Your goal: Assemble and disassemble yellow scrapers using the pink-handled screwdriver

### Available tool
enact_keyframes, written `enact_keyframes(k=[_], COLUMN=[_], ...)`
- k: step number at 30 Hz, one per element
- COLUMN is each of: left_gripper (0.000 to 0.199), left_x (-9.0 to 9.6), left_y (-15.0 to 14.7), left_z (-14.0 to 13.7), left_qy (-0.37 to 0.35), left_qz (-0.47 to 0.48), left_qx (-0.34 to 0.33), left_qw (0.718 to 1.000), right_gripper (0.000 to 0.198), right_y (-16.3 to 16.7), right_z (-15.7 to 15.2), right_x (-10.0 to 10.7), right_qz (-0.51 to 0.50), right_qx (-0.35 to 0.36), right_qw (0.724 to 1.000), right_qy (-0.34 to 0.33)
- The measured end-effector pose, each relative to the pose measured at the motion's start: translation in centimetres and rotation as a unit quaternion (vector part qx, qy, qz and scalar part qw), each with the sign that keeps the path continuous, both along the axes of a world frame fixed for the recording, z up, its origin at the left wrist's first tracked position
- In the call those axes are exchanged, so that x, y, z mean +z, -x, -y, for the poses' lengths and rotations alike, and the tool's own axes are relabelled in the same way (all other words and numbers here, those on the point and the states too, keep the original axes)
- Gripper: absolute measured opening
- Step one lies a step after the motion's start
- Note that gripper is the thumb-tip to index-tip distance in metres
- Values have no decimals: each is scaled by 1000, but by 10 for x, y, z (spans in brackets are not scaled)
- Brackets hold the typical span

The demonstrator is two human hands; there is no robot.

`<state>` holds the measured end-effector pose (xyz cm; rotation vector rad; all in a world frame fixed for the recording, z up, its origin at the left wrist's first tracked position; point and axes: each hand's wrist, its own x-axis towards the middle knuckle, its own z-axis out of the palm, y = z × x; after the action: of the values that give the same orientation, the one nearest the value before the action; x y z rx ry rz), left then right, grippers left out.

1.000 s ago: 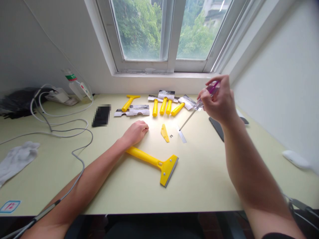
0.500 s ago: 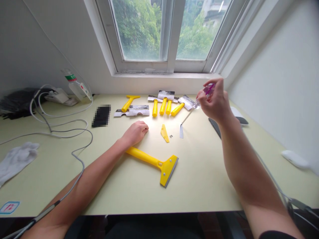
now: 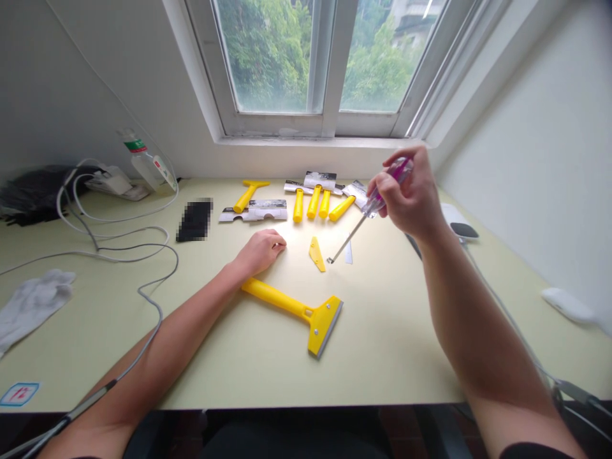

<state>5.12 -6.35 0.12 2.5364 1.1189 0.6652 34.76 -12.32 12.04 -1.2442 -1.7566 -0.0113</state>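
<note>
My right hand is closed around the clear and purple handle of a screwdriver. Its tip points down at the small screws on the table. Just left of them lies a yellow plastic plate with holes, and to their right a thin metal blade lies flat, partly behind the shaft. My left hand rests on the table with its fingers curled together, nothing visible in them. Nearer to me, a yellow scraper lies with its blade edge to the right, its handle end by my left wrist.
Several yellow handles and card packages lie towards the window. At the left are a plastic bottle, looping cables and a white glove. A white mouse-shaped object sits at the right.
The screwdriver tip has moved left and nearer, from the metal blade's far end to the small screws. My right hand tilted with it; my left hand stays put.
</note>
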Motion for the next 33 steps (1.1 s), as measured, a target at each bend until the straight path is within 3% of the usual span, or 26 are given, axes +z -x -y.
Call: enact_keyframes(k=[4, 18, 23, 27, 33], left_gripper=[17, 13, 14, 18, 40], left_x=[-2, -1, 10, 29, 41], left_y=[1, 2, 0, -26, -84], left_z=[-1, -1, 1, 10, 15], left_qy=[4, 13, 18, 30, 35], left_qz=[9, 18, 25, 5, -179], left_qx=[4, 7, 5, -19, -60], left_qw=[1000, 1000, 999, 999, 981], right_gripper=[26, 24, 26, 26, 26], right_y=[5, -4, -5, -7, -6], right_z=[-5, -5, -7, -10, -11], right_x=[-6, -3, -4, -4, -4], right_qz=[-28, -46, -52, -56, -61], right_qx=[28, 4, 7, 16, 22], right_qw=[999, 998, 997, 997, 995], right_qy=[10, -36, -50, -58, -71])
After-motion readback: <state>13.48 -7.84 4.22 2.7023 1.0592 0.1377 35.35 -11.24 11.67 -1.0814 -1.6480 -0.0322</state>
